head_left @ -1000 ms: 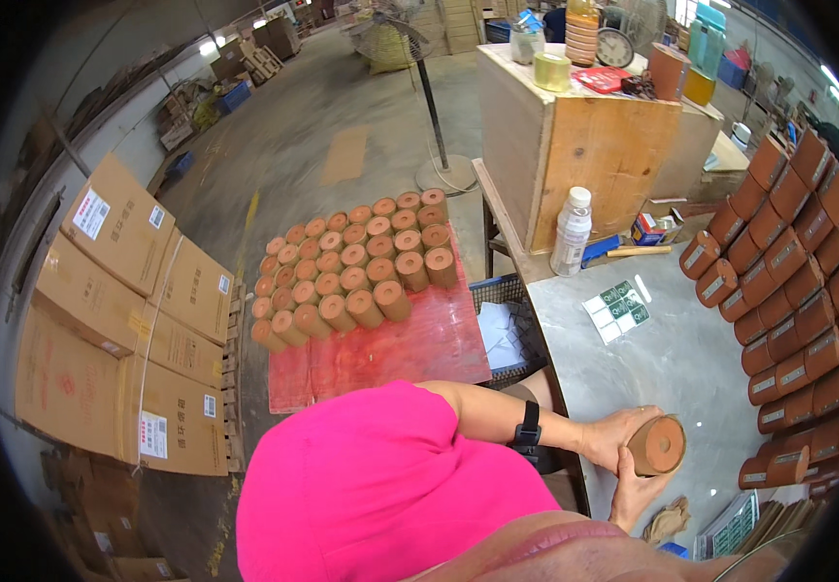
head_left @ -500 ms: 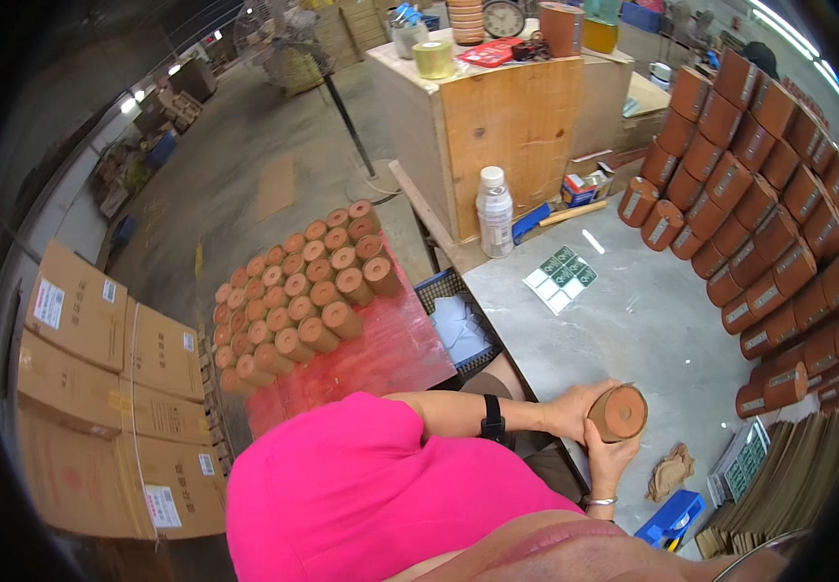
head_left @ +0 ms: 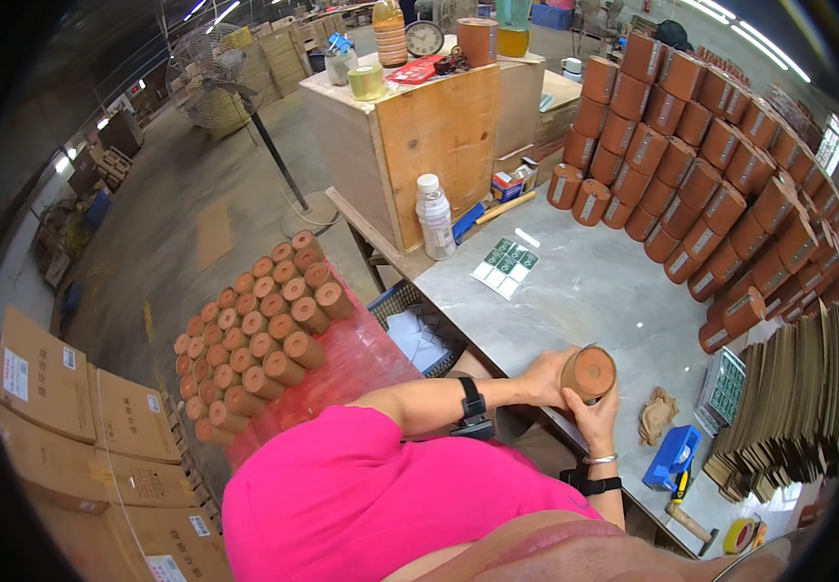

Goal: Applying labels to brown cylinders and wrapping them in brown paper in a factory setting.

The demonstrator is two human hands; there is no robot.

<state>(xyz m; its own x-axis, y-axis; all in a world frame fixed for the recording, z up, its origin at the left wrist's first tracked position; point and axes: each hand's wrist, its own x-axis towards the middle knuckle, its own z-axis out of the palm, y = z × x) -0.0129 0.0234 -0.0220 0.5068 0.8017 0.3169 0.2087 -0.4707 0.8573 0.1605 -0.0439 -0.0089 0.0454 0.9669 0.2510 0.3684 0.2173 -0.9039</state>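
Note:
Both of my hands hold one brown cylinder (head_left: 594, 371) over the near edge of the grey table. Its round, reddish end with a small centre mark faces up. My left hand (head_left: 542, 378) is closed on its left side, most of the fingers hidden behind it. Below and to the right, my right hand (head_left: 594, 419) cups it, thumb and fingers curved round the wall. A crumpled tan cloth or glove (head_left: 658, 415) lies just right of my right hand. Farther off on the table is a sheet of green-and-white labels (head_left: 507, 266).
Stacked reddish-brown cylinders (head_left: 701, 184) line the table's far right. Upright cardboard sheets (head_left: 778, 407), a blue tape dispenser (head_left: 672, 456) and a hammer (head_left: 688, 514) are nearer. A white bottle (head_left: 434, 215) stands beyond. Left, a red board (head_left: 361, 354) bears rows of cylinders (head_left: 264, 320); cartons (head_left: 46, 378) are stacked farther left.
The view has swung to the right, bringing the hammer and a tape roll into sight. My hands keep their hold on the cylinder, with little change of grip.

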